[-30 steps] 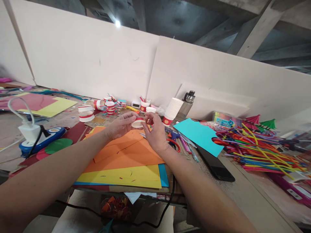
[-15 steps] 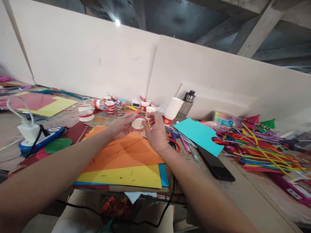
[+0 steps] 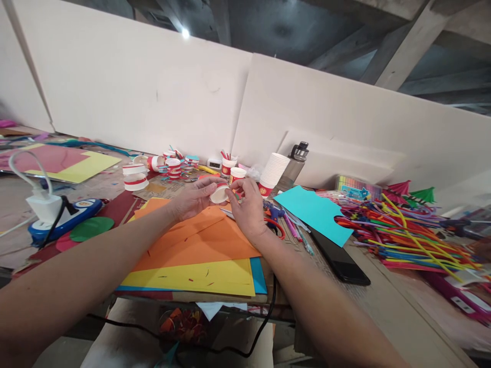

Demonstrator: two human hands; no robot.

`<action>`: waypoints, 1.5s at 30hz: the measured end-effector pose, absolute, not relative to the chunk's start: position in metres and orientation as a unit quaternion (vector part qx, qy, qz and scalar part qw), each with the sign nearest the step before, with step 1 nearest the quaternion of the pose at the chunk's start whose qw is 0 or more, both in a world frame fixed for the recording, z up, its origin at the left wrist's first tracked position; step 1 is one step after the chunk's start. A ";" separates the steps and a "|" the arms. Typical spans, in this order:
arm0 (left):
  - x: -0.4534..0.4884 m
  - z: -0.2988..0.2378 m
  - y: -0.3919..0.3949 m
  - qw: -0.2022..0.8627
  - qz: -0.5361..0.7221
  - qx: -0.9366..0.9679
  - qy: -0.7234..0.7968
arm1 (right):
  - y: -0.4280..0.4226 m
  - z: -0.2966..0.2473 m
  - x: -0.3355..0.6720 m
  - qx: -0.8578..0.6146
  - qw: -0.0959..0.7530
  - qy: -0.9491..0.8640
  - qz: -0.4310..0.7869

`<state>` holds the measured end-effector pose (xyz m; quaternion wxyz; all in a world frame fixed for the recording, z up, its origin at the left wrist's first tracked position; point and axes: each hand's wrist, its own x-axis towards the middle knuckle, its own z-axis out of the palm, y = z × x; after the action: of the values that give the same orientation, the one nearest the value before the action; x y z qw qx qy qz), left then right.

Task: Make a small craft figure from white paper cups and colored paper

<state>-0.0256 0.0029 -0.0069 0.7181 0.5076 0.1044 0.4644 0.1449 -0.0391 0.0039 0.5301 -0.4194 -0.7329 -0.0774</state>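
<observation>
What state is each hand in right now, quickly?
Left hand: closed, holding the red-and-white cup piece.
Right hand: closed, holding the same piece from its other side.

A cup piece (image 3: 220, 195) is between the hands (image 3: 247, 207), near paper sheets (image 3: 192, 278) on the bench (image 3: 13, 212). A cup stack (image 3: 275, 171) stands behind, before a bottle (image 3: 295, 168); a phone (image 3: 341, 263) lies right, a power strip (image 3: 85, 206) left.

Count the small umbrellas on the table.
2: a pinkish-red umbrella just right of the pen pack, and a green umbrella to its right, both behind the pipe cleaners. More may be hidden in the clutter.
</observation>
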 end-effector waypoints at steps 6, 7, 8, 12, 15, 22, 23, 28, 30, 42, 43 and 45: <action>-0.026 -0.007 0.003 0.712 0.468 0.513 0.100 | -0.041 0.006 0.145 -0.427 0.526 -0.732 -0.070; -0.026 -0.007 0.003 0.713 0.467 0.514 0.100 | -0.042 0.006 0.145 -0.428 0.526 -0.732 -0.068; -0.026 -0.007 0.003 0.713 0.465 0.514 0.101 | -0.042 0.007 0.145 -0.427 0.527 -0.732 -0.067; -0.026 -0.008 0.003 0.709 0.467 0.517 0.109 | -0.043 0.006 0.146 -0.420 0.530 -0.733 -0.074; -0.027 -0.008 0.004 0.705 0.471 0.517 0.115 | -0.043 0.006 0.147 -0.421 0.525 -0.736 -0.082; -0.032 -0.006 0.010 0.676 0.488 0.537 0.128 | -0.043 0.008 0.146 -0.426 0.515 -0.742 -0.053; -0.033 -0.006 0.011 0.669 0.492 0.541 0.130 | -0.043 0.009 0.146 -0.440 0.497 -0.747 -0.037; -0.036 -0.005 0.015 0.648 0.519 0.542 0.129 | -0.045 0.010 0.145 -0.569 0.233 -0.784 0.083; -0.036 -0.006 0.015 0.652 0.520 0.537 0.128 | -0.045 0.008 0.145 -0.586 0.154 -0.787 0.116; -0.035 -0.011 0.019 0.714 0.489 0.494 0.087 | -0.051 0.026 0.174 -0.643 0.110 -0.758 0.002; -0.035 -0.010 0.019 0.716 0.489 0.491 0.087 | -0.052 0.026 0.178 -0.647 0.109 -0.754 -0.006; -0.035 -0.009 0.019 0.722 0.486 0.482 0.096 | -0.052 0.023 0.182 -0.652 0.108 -0.750 -0.018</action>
<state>-0.0352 0.0186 -0.0091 0.7224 0.4824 0.0957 0.4861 0.1822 -0.0520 0.0235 0.1081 -0.6522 -0.7501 -0.0181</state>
